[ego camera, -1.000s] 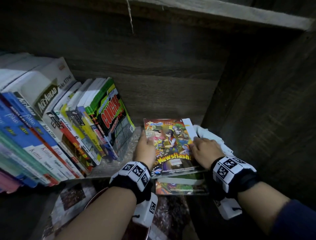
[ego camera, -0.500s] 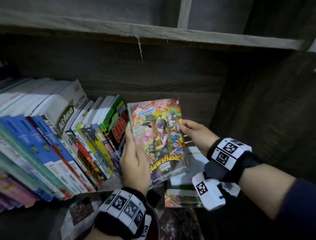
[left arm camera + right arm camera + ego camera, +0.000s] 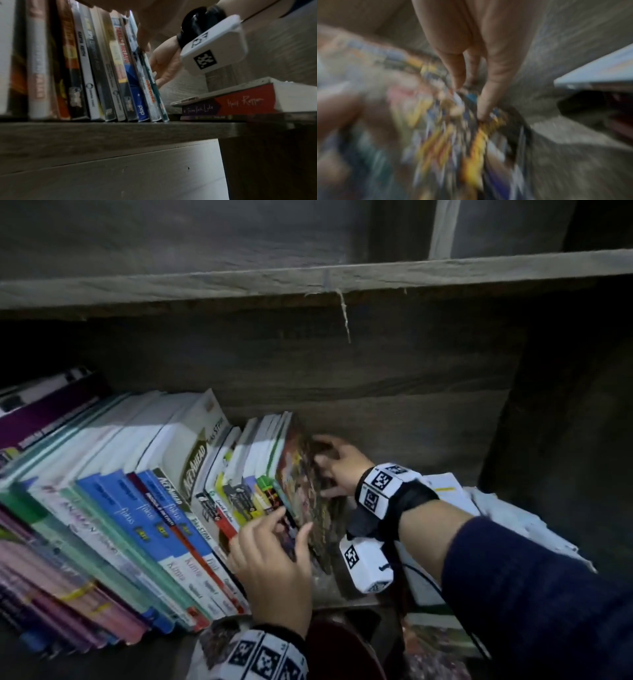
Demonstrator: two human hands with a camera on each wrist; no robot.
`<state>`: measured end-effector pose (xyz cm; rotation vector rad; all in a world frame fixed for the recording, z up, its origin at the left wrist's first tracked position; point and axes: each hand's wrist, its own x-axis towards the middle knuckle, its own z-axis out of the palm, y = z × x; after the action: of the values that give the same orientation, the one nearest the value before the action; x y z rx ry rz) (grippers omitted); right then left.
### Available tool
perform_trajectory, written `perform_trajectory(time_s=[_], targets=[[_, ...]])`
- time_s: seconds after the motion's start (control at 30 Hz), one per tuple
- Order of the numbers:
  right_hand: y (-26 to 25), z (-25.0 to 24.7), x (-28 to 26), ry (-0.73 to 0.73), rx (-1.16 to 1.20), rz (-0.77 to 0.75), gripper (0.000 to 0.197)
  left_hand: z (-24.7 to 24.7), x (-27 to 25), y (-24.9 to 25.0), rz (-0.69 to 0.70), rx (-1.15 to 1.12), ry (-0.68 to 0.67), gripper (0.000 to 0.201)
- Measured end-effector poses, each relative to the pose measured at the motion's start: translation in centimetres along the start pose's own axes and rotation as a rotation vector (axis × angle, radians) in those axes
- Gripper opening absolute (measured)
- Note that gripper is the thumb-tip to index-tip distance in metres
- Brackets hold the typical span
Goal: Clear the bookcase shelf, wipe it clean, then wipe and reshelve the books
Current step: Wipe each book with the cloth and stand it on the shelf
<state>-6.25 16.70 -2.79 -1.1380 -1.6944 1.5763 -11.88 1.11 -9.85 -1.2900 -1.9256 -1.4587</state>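
Nearest in the head view, the left hand (image 3: 270,573) is pinching the lower front edge of the comic book (image 3: 305,491) between thumb and curled fingers. Beyond it, the right hand (image 3: 337,465) is lying against the cover, fingers spread and straight. The comic is standing at the right end of the row of books (image 3: 144,508) on the shelf (image 3: 120,129), long axis near upright, top tilting right. Only the left wrist view is showing its spine (image 3: 154,86) facing out and a flat stack of books (image 3: 240,102) lying just right. The right wrist view is blurring, showing only straight fingers (image 3: 489,97) touching the cover.
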Motion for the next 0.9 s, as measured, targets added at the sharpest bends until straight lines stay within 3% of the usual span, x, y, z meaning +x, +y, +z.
perform_trajectory(time_s=[0.13, 0.27, 0.4, 0.5, 0.57, 0.67, 0.77, 0.9], targets=[[3.9, 1.1, -0.1, -0.023, -0.345, 0.053, 0.048, 0.6, -0.5, -0.4, -0.051, 0.064, -0.005, 0.048], [5.2, 0.7, 0.0, -0.133, -0.467, 0.132, 0.063, 0.9, -0.6, -0.4, -0.073, 0.047, 0.012, 0.045], [4.6, 0.2, -0.5, -0.212, -0.545, 0.153, 0.064, 1.0, -0.8, -0.8, -0.070, 0.016, 0.026, 0.042], [3.4, -0.9, -1.6, -0.075, -0.430, 0.118, 0.059, 0.7, -0.9, 0.0, -0.081, -0.051, 0.043, 0.041], [2.2, -2.9, -3.0, 0.023, -0.345, 0.070, 0.045, 0.6, -1.6, 1.1, -0.009, -0.110, 0.016, 0.034], [0.4, -8.3, -6.5, 0.218, -0.514, 0.003, 0.013, 1.6, -3.2, 3.0, -0.001, -0.233, -0.252, 0.023], [1.6, -14.7, -9.8, 0.435, -0.886, 0.110, 0.022, 4.1, -4.4, 4.6, -0.210, -0.306, -0.606, 0.034], [5.7, -18.5, -12.2, 0.461, -1.135, 0.325, 0.038, 6.9, -4.1, 6.2, -0.350, -0.155, -0.914, 0.057]])
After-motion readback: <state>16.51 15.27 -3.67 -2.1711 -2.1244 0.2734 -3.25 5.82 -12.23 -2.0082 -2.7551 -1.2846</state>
